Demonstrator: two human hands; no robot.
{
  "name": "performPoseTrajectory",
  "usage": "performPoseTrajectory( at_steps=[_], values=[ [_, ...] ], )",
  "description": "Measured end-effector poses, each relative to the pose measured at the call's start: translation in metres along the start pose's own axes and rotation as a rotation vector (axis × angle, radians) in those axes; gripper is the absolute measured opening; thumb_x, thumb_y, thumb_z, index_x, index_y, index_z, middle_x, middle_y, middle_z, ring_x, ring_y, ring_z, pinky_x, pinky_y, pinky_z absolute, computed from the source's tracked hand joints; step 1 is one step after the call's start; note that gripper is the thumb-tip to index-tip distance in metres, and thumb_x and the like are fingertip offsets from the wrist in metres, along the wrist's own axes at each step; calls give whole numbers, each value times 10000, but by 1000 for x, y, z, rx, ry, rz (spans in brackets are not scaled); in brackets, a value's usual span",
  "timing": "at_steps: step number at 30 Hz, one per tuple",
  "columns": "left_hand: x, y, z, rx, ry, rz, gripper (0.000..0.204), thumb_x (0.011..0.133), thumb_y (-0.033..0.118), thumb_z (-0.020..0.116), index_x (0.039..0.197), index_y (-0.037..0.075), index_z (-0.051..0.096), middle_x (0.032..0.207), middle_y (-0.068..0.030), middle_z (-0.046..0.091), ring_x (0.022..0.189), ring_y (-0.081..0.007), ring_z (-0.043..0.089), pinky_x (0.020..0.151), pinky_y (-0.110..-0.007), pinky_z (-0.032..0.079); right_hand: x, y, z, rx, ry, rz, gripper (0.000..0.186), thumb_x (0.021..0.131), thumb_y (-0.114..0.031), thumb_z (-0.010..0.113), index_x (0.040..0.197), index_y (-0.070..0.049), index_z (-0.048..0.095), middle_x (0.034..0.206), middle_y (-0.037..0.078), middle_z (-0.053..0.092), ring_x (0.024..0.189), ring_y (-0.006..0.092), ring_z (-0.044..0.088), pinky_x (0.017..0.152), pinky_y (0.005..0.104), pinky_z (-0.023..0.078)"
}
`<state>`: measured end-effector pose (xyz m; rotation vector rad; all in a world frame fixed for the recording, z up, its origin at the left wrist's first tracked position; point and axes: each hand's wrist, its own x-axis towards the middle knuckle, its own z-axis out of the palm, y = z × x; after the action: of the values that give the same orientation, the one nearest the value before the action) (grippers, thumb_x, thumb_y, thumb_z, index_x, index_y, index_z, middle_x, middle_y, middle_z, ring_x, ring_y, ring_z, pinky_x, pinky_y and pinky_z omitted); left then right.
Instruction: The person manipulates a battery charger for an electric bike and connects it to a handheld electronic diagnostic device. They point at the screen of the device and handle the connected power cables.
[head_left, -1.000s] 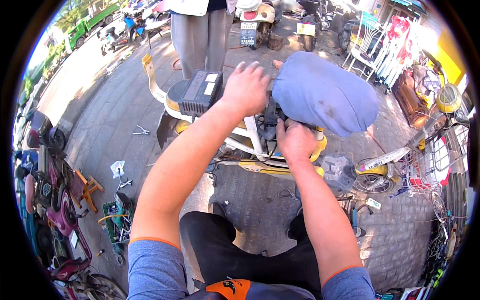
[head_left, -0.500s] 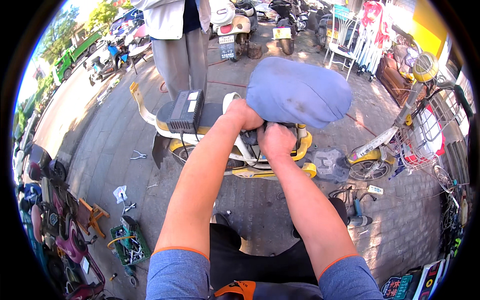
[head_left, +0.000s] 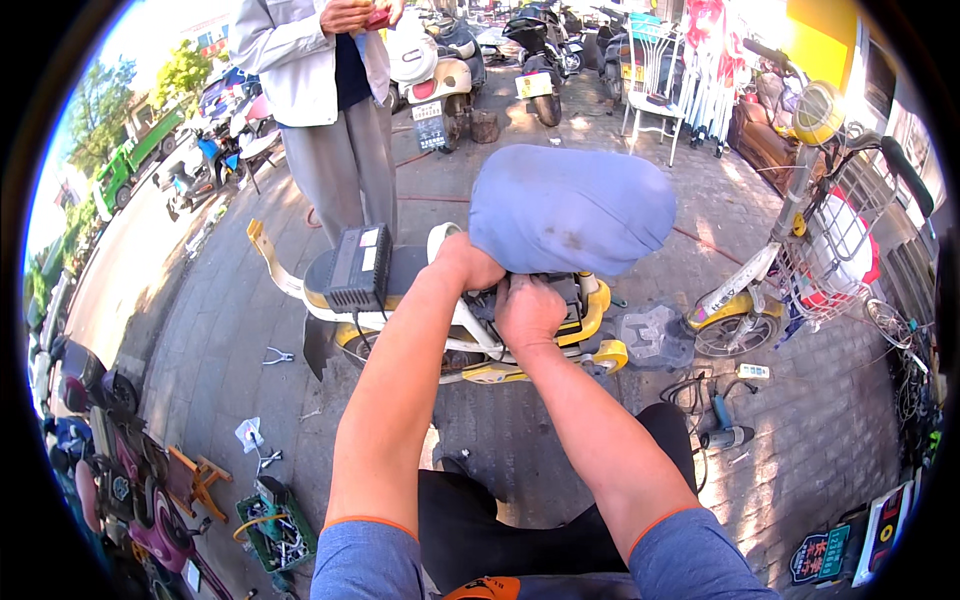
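Down low are the person's dark trousers (head_left: 500, 530) and two bare arms going forward. The right hand (head_left: 528, 312) is curled into a fist, pressed into the dark space under the raised blue seat (head_left: 572, 208) of the yellow scooter (head_left: 470, 345) — I cannot tell what its grip holds. The left hand (head_left: 468, 262) is closed at the seat's edge. A black charger box (head_left: 357, 268) sits on the scooter's back part — just left of the hands. Behind it stands a person in a white jacket (head_left: 290, 60)

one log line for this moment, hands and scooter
left hand: under raised seat | right hand: in scooter battery bay | charger: on deck
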<state>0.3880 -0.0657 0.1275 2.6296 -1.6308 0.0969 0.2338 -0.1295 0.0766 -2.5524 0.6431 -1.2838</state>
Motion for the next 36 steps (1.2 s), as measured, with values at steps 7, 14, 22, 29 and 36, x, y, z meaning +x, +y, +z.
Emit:
performPoseTrajectory(
  at_steps=[7,14,22,29,36],
  values=[
    [-8,8,-9,39,48,38,303,957,257,547,1131,173,779,1233,-145,771,1161,-361,722,968,-468,579,1,0,8,77,89,28,94,792,-166,762,809,-108,690,741,118,701,693,354,701,656,486,571],
    [-10,17,-11,51,33,62,304,950,205,564,1177,152,760,1263,-147,752,1195,-367,693,996,-476,557,-2,8,9,80,68,22,124,783,-184,782,843,-104,710,775,110,702,730,351,700,666,477,573],
    [-7,15,-2,33,3,6,362,973,209,546,1274,140,735,1373,-154,707,1309,-376,627,1092,-461,503,0,24,2,145,-10,-28,163,794,-214,796,880,-101,718,833,105,720,795,325,714,698,456,586],
    [-13,23,-4,-56,56,-5,374,974,225,554,1286,123,734,1390,-151,702,1326,-362,622,1136,-450,472,4,26,-2,156,-148,-30,183,796,-284,797,824,-115,733,844,108,743,778,327,734,685,469,599],
    [-14,50,-10,-201,-30,-112,359,978,217,542,1243,85,744,1349,-190,713,1286,-382,645,1102,-462,500,11,29,-23,24,-279,-98,209,855,-299,763,810,-96,743,793,132,752,746,343,747,666,479,605]
  ],
)
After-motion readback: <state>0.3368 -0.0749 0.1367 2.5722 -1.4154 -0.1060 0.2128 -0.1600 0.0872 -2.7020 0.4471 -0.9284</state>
